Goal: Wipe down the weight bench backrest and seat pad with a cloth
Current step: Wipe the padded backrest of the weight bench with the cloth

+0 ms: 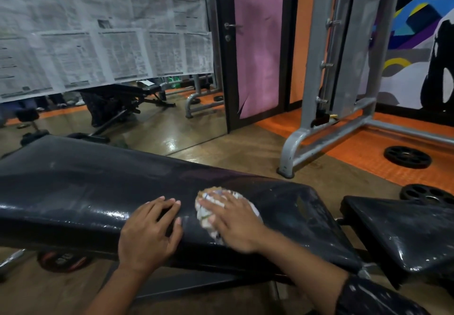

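Observation:
The long black backrest (86, 186) of the weight bench stretches across the view from left to right, its vinyl shiny and streaked. The separate black seat pad (403, 236) lies at the right, past a small gap. My right hand (233, 223) presses flat on a crumpled pale cloth (208, 206) on the backrest, near its right end; the hand is slightly blurred. My left hand (149, 233) rests flat on the backrest's near edge just left of the cloth, fingers spread, holding nothing.
A grey steel rack frame (326, 140) stands behind the bench at the right. Black weight plates (407, 156) lie on the orange floor mat, another (425, 193) sits behind the seat pad. A mirror (110, 108) partly covered with newspaper faces me, beside a pink door (258, 44).

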`<state>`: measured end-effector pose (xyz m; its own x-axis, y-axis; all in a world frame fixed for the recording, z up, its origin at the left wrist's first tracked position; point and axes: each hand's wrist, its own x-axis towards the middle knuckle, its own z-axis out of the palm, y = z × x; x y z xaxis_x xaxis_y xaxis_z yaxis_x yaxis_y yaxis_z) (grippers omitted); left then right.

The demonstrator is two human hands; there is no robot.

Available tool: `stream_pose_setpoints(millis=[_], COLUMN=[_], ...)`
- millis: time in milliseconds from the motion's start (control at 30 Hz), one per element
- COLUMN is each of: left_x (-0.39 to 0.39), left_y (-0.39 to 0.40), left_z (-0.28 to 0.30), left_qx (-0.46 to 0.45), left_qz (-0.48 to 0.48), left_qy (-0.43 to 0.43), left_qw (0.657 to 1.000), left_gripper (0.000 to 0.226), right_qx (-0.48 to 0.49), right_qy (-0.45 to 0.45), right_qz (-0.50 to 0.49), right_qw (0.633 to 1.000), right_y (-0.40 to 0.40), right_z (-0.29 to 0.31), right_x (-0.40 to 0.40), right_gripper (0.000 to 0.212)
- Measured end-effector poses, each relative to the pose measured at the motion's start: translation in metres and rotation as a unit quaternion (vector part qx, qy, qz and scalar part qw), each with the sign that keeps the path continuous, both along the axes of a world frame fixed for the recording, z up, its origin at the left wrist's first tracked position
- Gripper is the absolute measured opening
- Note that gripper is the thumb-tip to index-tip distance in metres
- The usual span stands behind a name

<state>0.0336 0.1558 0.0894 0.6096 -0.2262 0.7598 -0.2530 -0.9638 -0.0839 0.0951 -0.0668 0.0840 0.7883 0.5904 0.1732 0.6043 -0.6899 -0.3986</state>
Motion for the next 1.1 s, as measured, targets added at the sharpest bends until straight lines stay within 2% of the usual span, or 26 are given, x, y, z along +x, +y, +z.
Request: stream_pose_setpoints(millis=[67,167,233,300,333,400,533,667,800,867,933,1033,1100], left_x=[-0.001,-0.002,-0.002,-0.001,-0.001,0.0,-0.002,-0.003,-0.003,-0.002,-0.003,-0.004,-0.005], left_y=[0.0,0.0,0.0,0.001,0.001,0.001,0.001,0.0,-0.001,-0.001,-0.002,-0.002,-0.003], left_z=[0.0,0.0,0.0,-0.002,-0.002,-0.003,-0.001,0.001,0.001,-0.001,-0.001,0.0,0.0], left_qx=[-0.004,-0.014,-0.015,-0.014,-0.013,-0.013,-0.004,-0.005,-0.009,-0.011,-0.012,-0.001,0.002], left_qz=[0.002,0.001,0.002,0.002,0.003,0.007,0.007,0.014,0.015,0.019,0.022,0.021,0.021], left_qy=[0.006,0.009,0.008,0.007,0.009,0.008,0.009,0.016,0.022,0.02,0.022,0.026,0.026], left_qw=[1.0,1.0,1.0,1.0,1.0,1.0,1.0,1.0,1.0,1.0,0.999,0.999,0.999], left_gripper=[0.031,0.03,0.03,0.03,0.031,0.031,0.031,0.031,0.031,0.031,0.033,0.035,0.036], right_qx=[0.001,-0.006,0.004,0.007,0.002,-0.007,-0.002,-0.003,0.015,0.011,-0.005,-0.022,-0.025], right_qy=[0.021,0.04,0.047,0.052,0.049,0.047,0.067,0.091,0.082,0.087,0.084,0.094,0.102], right_qz=[-0.036,-0.136,-0.212,-0.247,-0.232,-0.17,-0.058,-0.134,-0.215,-0.205,-0.154,-0.09,-0.111], right_qw=[0.999,0.99,0.976,0.968,0.971,0.984,0.996,0.987,0.973,0.975,0.984,0.991,0.988], right_y=[0.001,-0.015,-0.026,-0.027,-0.022,-0.008,0.009,-0.019,-0.033,-0.022,-0.007,0.007,0.002], right_z=[-0.001,-0.01,-0.014,-0.017,-0.017,-0.012,0.01,0.001,-0.009,-0.006,0.006,0.021,0.02], right_x=[0.037,0.068,0.058,0.027,0.008,-0.016,0.023,0.079,0.051,0.025,0.014,0.041,0.071], right_gripper=[0.056,0.049,0.049,0.058,0.061,0.053,0.047,0.048,0.048,0.049,0.049,0.048,0.048])
